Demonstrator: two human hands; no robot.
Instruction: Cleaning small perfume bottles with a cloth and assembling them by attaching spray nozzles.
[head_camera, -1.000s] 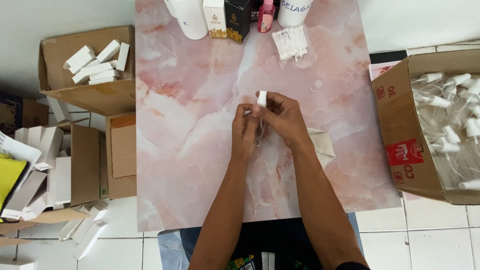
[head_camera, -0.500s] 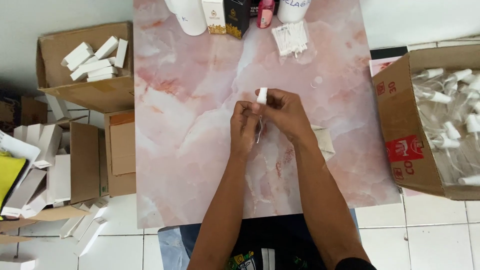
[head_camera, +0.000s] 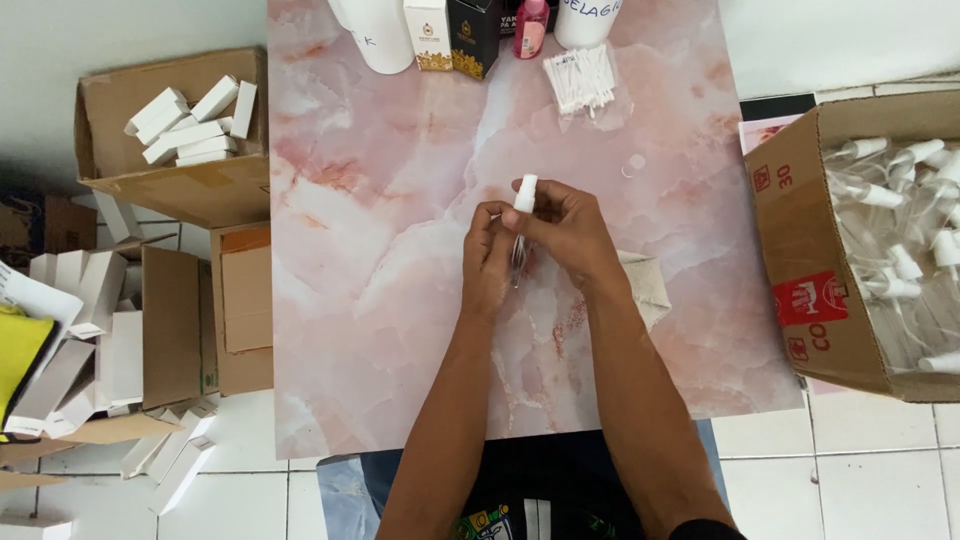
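Small clear spray bottle (head_camera: 519, 240), white cap up, upright, held above pink marble table (head_camera: 380, 200).

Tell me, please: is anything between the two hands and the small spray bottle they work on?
Nothing visible is. The left hand and the right hand both already hold the small clear spray bottle directly, above the pink marble table. Its white cap sticks out above the fingers, uncovered.
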